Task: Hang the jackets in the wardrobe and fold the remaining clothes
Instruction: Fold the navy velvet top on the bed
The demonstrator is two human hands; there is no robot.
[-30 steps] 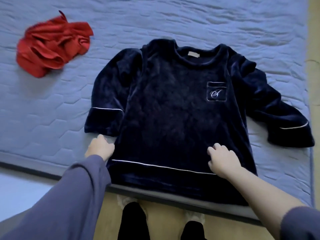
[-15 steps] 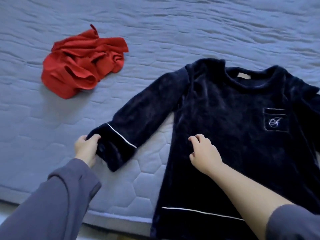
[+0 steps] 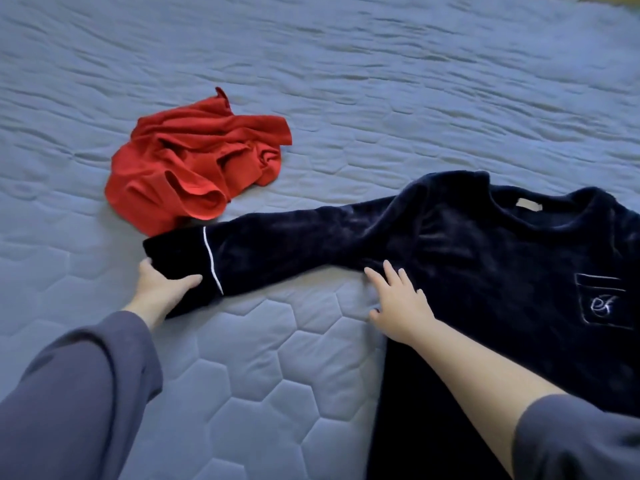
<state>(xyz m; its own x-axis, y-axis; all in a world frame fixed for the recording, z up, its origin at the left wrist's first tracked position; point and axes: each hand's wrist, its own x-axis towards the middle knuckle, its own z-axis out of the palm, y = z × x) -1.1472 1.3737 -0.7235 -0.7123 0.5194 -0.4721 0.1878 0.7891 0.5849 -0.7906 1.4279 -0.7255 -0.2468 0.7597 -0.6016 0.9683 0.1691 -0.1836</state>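
Observation:
A dark navy velvet top (image 3: 485, 271) with white piping and an embroidered chest pocket lies face up on the bed, its right part cut off by the frame edge. Its left sleeve stretches straight out to the left. My left hand (image 3: 159, 289) grips the cuff of that sleeve, thumb on top. My right hand (image 3: 398, 299) presses flat with spread fingers on the top's side near the armpit. A crumpled red garment (image 3: 194, 168) lies just beyond the cuff.
The bed is covered by a blue-grey quilted mattress cover (image 3: 259, 375) with a hexagon pattern, stretching far back and to the left. Both my forearms wear grey sleeves.
My left hand has pulled the sleeve cuff outward and up, so the sleeve now lies straight to the left. My right hand has opened flat on the top. The view has shifted left.

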